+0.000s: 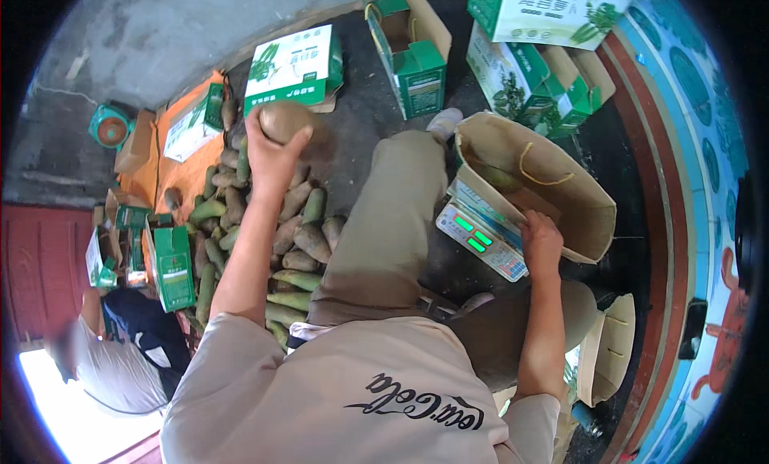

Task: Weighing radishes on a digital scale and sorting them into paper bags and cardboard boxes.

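My left hand (275,155) is raised over the heap, its fingers wrapped around a thick, soil-brown radish (286,122). Below it lies a heap of long green and muddy brown radishes (298,238). My right hand (542,238) is closed on the near edge of an open cardboard gift box (589,215) with yellow cord handles. Inside that box a greenish radish (493,175) shows in part. The box stands against or on a digital scale (482,241) with lit green displays; its underside is hidden.
Green-and-white cartons (292,67) stand around the dark floor, one open box (416,63) ahead and several stacked at the far right. Another open box (613,352) is by my right knee. A person (120,360) is at the lower left. A phone (693,329) lies at the right.
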Available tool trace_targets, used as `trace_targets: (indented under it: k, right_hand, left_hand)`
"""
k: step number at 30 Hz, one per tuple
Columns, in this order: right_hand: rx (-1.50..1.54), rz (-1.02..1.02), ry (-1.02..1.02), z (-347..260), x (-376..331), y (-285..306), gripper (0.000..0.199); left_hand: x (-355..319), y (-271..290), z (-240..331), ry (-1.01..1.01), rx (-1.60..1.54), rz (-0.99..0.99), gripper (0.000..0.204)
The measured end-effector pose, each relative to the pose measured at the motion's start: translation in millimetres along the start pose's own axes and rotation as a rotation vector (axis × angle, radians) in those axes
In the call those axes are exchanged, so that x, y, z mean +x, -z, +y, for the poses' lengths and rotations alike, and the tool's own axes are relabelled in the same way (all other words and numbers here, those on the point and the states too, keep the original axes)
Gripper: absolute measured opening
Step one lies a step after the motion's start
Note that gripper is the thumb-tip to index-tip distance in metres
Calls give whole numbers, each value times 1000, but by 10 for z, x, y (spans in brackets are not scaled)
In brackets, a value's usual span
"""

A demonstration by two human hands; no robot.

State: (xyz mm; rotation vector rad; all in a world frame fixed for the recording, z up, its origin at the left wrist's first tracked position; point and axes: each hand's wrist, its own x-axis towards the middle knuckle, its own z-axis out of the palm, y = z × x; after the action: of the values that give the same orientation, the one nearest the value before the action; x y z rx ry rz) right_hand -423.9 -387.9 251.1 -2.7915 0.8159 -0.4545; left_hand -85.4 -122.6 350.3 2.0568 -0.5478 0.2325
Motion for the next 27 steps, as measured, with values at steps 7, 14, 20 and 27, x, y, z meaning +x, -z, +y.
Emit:
trace_targets:
  k: [7,14,20,27]
  right_hand:
    - [-49,-33,-27,8,-14,-13,14]
    - [-24,23,14,-47,-14,44,13]
    - [-28,29,21,-25,-12,20,15]
    - [-11,-6,5,-82,31,54,14]
  left_hand:
    - [17,-782,1300,-331,-205,-358,75]
    - [-696,-1775,1539,-660,-256,-705,71]
    - [-915,-1946,1629,-492,-190,-881,61]
    - [-424,-1278,1235,-586,-293,-450,45]
